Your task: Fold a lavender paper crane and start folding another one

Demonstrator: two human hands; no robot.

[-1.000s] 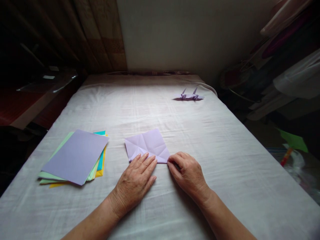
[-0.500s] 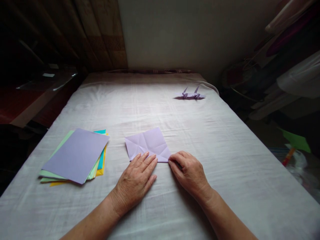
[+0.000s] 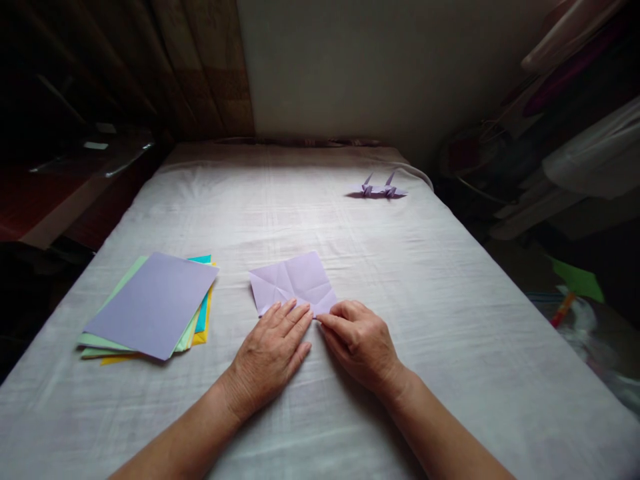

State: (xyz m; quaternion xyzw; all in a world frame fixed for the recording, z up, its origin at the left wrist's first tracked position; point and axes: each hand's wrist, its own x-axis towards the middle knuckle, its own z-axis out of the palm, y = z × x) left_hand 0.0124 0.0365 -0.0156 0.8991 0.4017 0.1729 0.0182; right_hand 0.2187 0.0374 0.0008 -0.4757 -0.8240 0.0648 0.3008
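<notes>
A creased light purple sheet of origami paper [image 3: 295, 277] lies on the cloth, its near edge folded over. My left hand [image 3: 273, 350] rests flat on the near left part of the sheet, fingers stretched out and covering some of that edge. At the near edge, just right of my left fingertips, my right hand [image 3: 357, 340] has its thumb and fingers closed together on the paper. The right fingers hide the near right corner.
A stack of coloured paper [image 3: 153, 307], purple on top, lies at the left. Two folded purple paper figures [image 3: 377, 190] stand at the back right of the cloth-covered table [image 3: 425, 280]. Clothes [image 3: 595, 147] hang beyond the right edge.
My right hand has slid left along the paper's near edge, from the right corner toward my left fingertips. My left hand stays flat on the sheet. The view has shifted slightly.
</notes>
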